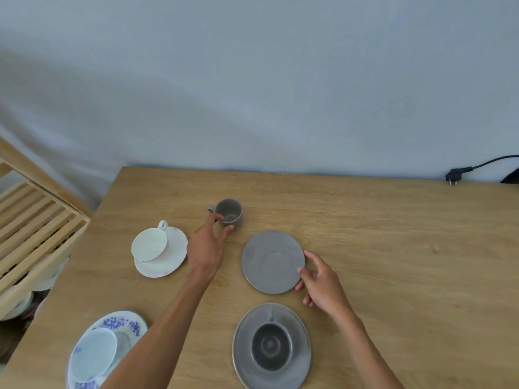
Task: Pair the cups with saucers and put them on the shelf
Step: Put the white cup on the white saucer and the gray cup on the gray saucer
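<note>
Right hand [323, 282] grips grey saucer [271, 261]; left hand [207, 248] touches grey cup [229, 213].

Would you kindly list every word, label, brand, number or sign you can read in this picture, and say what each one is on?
None: no readable text shows anywhere.
The blue marks on the blue-patterned saucer are a floral pattern, not lettering.
The grey cup under the left hand, the grey saucer at the right hand, the white cup and the plug bear no visible markings.
</note>
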A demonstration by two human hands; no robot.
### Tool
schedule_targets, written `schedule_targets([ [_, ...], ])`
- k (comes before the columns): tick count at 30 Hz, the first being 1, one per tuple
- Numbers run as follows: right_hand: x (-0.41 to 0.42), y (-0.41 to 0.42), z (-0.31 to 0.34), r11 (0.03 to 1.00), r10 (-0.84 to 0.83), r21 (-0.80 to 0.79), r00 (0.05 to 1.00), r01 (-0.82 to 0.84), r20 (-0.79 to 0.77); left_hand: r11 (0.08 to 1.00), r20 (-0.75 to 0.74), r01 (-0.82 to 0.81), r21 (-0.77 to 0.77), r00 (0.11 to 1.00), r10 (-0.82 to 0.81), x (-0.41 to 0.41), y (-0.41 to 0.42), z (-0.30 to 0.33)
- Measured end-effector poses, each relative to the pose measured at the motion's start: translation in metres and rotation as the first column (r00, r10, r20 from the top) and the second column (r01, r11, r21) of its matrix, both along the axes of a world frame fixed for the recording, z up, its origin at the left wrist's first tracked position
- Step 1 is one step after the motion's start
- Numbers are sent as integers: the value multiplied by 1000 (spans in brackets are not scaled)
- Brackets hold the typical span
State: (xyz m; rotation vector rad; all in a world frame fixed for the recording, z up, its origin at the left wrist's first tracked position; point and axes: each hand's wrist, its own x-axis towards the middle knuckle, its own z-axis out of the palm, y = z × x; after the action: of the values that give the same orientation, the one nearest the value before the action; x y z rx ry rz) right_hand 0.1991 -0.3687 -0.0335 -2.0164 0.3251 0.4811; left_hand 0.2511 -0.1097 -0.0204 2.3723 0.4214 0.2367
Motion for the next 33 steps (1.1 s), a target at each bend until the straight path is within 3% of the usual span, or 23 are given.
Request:
schedule_targets([
  [8, 14, 11, -6, 996, -28, 83, 1000, 28, 4, 999, 30, -19, -26, 999, 20, -10, 5, -1],
  [13, 28, 28, -5, 993, -38, 108, 999, 37, 5, 976, 77, 69, -207, 996, -54, -25, 0, 5],
  [19, 35, 40, -8, 989, -50, 142, 999, 50, -4, 953, 84, 248, -174, 968, -237, -37, -14, -5],
  [33, 35, 37, -9, 983, -39, 177, 999, 40, -10, 967, 52, 245, -66, 969, -242, -37, -23, -15],
])
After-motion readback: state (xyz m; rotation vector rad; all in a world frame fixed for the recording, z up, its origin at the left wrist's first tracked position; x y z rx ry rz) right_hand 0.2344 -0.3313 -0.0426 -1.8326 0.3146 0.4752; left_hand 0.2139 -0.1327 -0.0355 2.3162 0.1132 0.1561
